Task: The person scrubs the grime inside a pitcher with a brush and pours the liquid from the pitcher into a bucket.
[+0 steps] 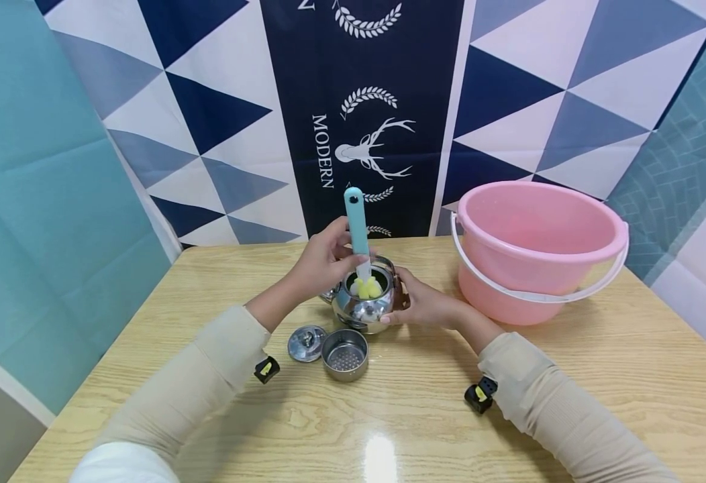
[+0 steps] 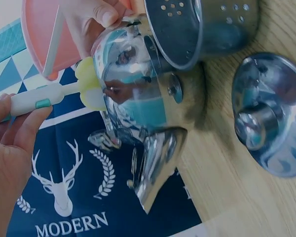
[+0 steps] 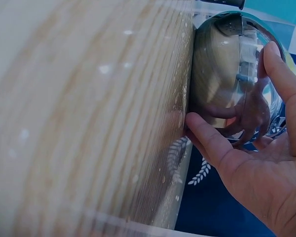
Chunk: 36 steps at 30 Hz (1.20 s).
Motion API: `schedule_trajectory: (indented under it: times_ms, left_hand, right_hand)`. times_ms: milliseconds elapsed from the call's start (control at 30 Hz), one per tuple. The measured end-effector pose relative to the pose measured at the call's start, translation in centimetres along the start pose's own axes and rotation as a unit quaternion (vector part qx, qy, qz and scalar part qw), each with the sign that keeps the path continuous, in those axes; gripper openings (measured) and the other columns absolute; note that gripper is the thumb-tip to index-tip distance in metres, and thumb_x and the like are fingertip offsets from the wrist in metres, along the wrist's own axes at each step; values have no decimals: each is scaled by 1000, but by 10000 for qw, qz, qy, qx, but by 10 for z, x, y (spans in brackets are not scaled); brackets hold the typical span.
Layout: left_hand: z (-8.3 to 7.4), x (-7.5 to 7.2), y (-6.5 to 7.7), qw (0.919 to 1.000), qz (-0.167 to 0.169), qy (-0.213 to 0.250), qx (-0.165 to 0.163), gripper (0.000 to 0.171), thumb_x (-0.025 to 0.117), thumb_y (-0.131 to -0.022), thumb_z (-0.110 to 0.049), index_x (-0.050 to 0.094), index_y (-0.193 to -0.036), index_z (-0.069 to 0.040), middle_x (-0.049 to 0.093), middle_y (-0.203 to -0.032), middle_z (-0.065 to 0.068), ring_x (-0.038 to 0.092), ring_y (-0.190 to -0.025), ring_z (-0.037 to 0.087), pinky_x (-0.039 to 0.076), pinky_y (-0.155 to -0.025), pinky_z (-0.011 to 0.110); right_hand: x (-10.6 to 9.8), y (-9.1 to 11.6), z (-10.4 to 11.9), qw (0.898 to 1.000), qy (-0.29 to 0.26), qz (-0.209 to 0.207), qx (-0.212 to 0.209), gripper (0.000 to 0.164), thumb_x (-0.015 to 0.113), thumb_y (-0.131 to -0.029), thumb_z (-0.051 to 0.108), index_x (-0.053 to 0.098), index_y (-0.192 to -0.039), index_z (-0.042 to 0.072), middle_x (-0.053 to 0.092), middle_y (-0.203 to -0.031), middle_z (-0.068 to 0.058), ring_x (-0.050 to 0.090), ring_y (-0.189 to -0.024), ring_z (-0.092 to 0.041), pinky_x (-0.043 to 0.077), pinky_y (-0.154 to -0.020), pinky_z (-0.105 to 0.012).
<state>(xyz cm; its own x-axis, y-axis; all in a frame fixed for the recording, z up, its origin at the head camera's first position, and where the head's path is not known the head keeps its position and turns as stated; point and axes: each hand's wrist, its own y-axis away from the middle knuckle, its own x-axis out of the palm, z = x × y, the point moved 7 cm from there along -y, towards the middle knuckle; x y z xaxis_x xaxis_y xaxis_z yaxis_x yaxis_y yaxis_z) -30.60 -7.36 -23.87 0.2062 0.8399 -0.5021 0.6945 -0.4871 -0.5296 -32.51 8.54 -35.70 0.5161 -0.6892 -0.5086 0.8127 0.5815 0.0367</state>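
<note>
My left hand (image 1: 323, 261) grips the pale blue handle of a sponge brush (image 1: 357, 218), which stands upright over the teapot. Its yellow and white sponge head (image 2: 91, 86) sits at the mouth of the shiny steel teapot (image 1: 356, 312), partly inside. My right hand (image 1: 425, 302) holds the pot's right side, thumb and fingers spread round the curved wall (image 3: 227, 74). Toward the left points the spout (image 2: 160, 160). In front of the pot lie its knobbed steel lid (image 1: 307, 343) and a perforated strainer basket (image 1: 345, 359). The pot's inside is mostly hidden.
A pink bucket (image 1: 540, 268) with a white handle stands to the right, behind my right forearm. The wooden table (image 1: 305, 429) meets a patterned cloth backdrop (image 1: 365, 134) at its far edge. Small water drops show near the pot.
</note>
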Motion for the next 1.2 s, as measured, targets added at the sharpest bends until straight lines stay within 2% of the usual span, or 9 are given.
schedule_trajectory:
  times_ms: [333,567,833,1067,1200]
  left_hand:
    - [14,-17,3,9989,-147,400,-216,31,61,-91,10,47,-118,1,68,-106,26,71,-92,31,59,-74,35]
    - [24,-23,-3,9976,-352,513,-292,33,61,-90,11,46,-119,3,68,-105,25,70,-93,34,59,-74,35]
    - [32,-21,-14,9960,-419,697,-361,34,60,-92,9,46,-122,4,67,-108,26,69,-94,34,59,-75,35]
    - [30,-14,-23,9962,-424,709,-288,36,60,-91,10,47,-124,3,68,-106,23,68,-94,38,59,-75,35]
    - [28,-8,-27,9972,-366,582,-278,37,61,-91,9,48,-125,1,68,-106,23,69,-94,34,58,-78,34]
  right_hand:
    - [0,-1,0,10000,55,-44,64,99,81,-82,26,13,-152,8,27,-151,-22,27,-138,-33,22,-114,-53]
    - [0,-1,0,10000,44,-48,-25,99,81,-82,25,13,-152,6,29,-150,-24,26,-138,-35,23,-113,-54]
    - [1,-1,1,10000,-23,-24,-52,98,81,-82,23,13,-151,6,28,-150,-23,25,-139,-35,23,-113,-55]
    - [0,-1,3,10000,-41,-56,-38,100,81,-82,24,13,-152,7,28,-151,-22,23,-141,-35,21,-114,-54]
    - [0,-1,2,9999,-107,-31,-73,100,81,-82,23,11,-152,7,26,-152,-22,23,-140,-34,22,-114,-54]
